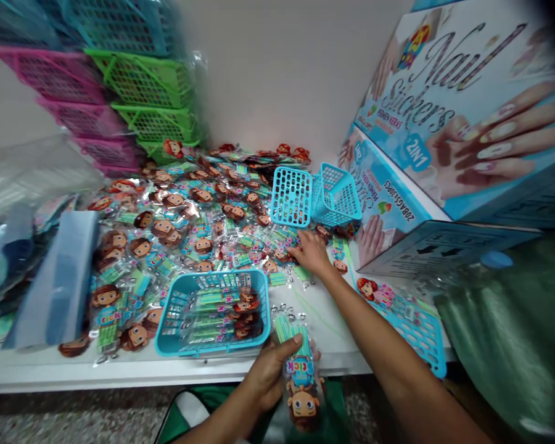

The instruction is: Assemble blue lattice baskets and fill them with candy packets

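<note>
My left hand (271, 369) is closed around a small stack of clear packets of green candy sticks (300, 382), its thumb pressing on top. The front packet carries a cartoon head with brown hair, upside down to me. My right hand (311, 253) reaches into the loose pile of the same packets (203, 209), thumb and fingers apart, fingertips touching packets; I see nothing gripped in it. Left of my left hand, a blue plastic basket (166, 333) holds several packets laid in a row. Just beyond my right fingertips stand two upright blue baskets (337, 196).
Nail-sticker boxes (425, 117) stand at the right. Stacked pink baskets (60, 74) and green baskets (143, 80) rise at the back left. A folded blue sheet (58, 277) lies left. A blue perforated piece (416, 333) lies near the front edge of the white table (134, 370).
</note>
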`<state>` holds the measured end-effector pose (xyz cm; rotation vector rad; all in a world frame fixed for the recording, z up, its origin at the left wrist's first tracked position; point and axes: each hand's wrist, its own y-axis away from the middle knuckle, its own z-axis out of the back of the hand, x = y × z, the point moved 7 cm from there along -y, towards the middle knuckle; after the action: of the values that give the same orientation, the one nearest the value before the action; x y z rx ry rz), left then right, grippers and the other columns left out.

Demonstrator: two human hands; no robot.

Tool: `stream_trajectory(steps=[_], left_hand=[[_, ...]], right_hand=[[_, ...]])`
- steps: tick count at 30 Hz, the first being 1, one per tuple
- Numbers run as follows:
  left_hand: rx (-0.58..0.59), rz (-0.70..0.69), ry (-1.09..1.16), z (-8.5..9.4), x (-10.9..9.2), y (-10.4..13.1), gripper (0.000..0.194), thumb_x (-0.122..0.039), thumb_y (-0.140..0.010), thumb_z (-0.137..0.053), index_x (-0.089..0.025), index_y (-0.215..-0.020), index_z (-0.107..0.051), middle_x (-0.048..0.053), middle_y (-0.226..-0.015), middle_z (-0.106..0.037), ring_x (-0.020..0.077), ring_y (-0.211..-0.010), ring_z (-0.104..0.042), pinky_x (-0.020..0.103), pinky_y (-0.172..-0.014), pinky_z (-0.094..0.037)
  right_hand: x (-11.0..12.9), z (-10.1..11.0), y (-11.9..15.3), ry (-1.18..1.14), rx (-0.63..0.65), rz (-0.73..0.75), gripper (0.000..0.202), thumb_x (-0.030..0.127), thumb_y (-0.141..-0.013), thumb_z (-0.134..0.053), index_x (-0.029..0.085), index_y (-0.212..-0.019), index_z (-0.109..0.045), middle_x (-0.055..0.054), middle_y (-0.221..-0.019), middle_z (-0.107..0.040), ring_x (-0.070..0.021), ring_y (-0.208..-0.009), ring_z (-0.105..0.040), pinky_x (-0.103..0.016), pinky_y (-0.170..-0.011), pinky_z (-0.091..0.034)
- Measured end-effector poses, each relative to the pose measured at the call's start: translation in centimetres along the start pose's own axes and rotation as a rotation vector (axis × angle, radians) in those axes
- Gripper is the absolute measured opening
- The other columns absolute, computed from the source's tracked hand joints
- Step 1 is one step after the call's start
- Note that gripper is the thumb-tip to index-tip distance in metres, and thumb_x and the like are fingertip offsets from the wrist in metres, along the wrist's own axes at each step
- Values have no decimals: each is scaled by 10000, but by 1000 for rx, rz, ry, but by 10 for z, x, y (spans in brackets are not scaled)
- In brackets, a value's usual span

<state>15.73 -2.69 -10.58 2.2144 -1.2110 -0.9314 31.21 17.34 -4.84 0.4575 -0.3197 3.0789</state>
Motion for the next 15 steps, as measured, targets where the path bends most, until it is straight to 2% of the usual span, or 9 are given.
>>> stream_trajectory(steps=[3, 7, 11, 15], left_hand=[[25, 27, 45, 2, -2, 0, 310, -249, -741, -717, -96, -982, -596, 137, -819, -710, 239, -688, -688, 377, -665, -542], [99, 30, 91, -2, -2, -1, 291, -241, -762, -697, -57, -977, -625, 149, -857, -709, 224, -689, -682, 372, -704, -539], [104, -19, 117, -7, -1, -3, 366, -200, -735, -726, -83, -1063, -614, 119, -876, -710, 210, -725, -686, 322, -685, -536], [117, -56, 119, -13, -2, -5, 390, -198, -715, -751, -103, -1067, -614, 85, -839, -708, 189, -694, -682, 314, -696, -539]], right_hand=[[2, -5, 4, 26, 5, 20, 377, 346, -927, -462, 125, -1203, -593, -162, -1158, -621, -302, -1108, -483, -432, -954, -317], [-6, 18, 42, 35, -33, 7, 337, 315, -950, -410, 164, -1158, -627, -125, -1110, -631, -269, -1072, -496, -387, -928, -338], [-17, 37, 84, 29, -69, -48, 306, 362, -927, -462, 165, -1058, -656, -105, -961, -656, -246, -944, -564, -346, -841, -403], [-27, 47, 114, -153, -114, -120, 322, 418, -918, -468, 193, -981, -689, -74, -905, -673, -220, -857, -614, -311, -757, -445]])
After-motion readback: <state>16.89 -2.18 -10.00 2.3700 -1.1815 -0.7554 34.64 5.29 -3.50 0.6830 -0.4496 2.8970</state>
